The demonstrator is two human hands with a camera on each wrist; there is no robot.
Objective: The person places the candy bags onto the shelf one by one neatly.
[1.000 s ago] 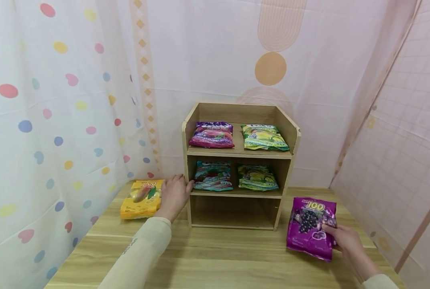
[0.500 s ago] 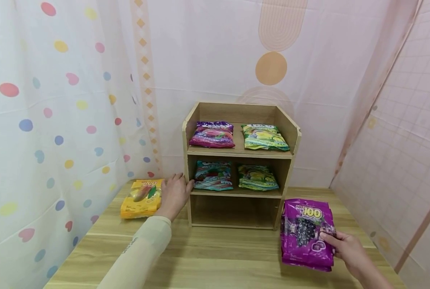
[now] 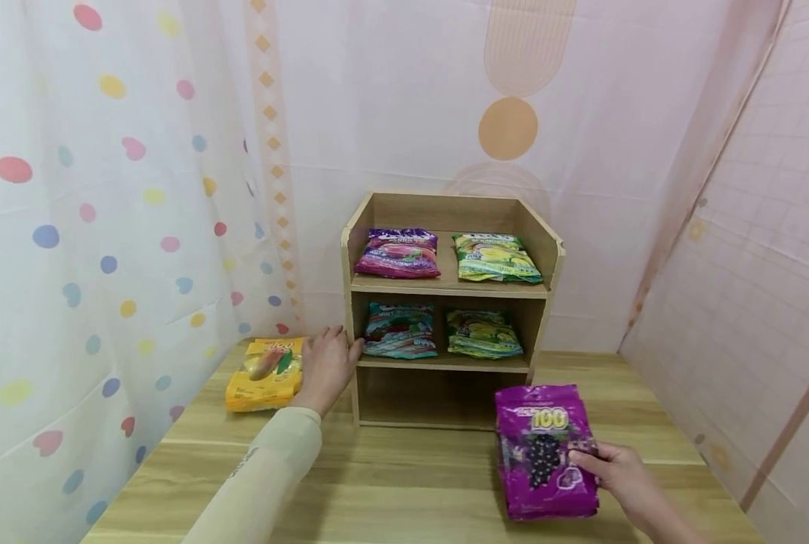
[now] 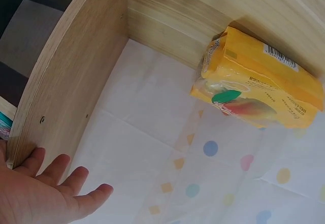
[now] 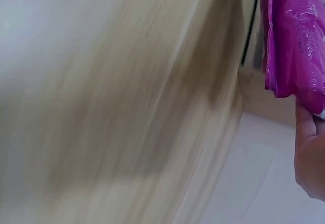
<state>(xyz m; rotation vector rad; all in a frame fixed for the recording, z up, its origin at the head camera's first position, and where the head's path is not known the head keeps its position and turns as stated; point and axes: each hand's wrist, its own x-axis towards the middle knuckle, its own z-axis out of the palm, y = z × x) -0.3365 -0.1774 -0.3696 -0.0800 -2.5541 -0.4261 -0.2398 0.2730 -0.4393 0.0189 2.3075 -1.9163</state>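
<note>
In the head view, my right hand (image 3: 618,472) grips a purple candy bag (image 3: 545,453) marked 100, with grapes on its front, by its right side. The bag is held up in front of the lower right of a wooden shelf (image 3: 445,289). The right wrist view catches the bag's lower end (image 5: 299,46) above the hand's visible edge. My left hand (image 3: 325,369) holds the shelf's left side panel, the thumb at its front edge and the fingers on the outer face. A yellow mango candy bag (image 3: 267,374) lies left of that hand, untouched.
On the shelf's top level lie a purple candy bag (image 3: 399,254) and a yellow-green one (image 3: 496,258). A teal bag (image 3: 400,331) and another yellow-green bag (image 3: 483,334) lie on the middle level. Patterned curtains (image 3: 404,98) enclose the wooden table (image 3: 390,483).
My right hand has carried the purple grape candy bag leftward and slightly nearer, toward the shelf's front. The left hand and the yellow bag stay where they were.
</note>
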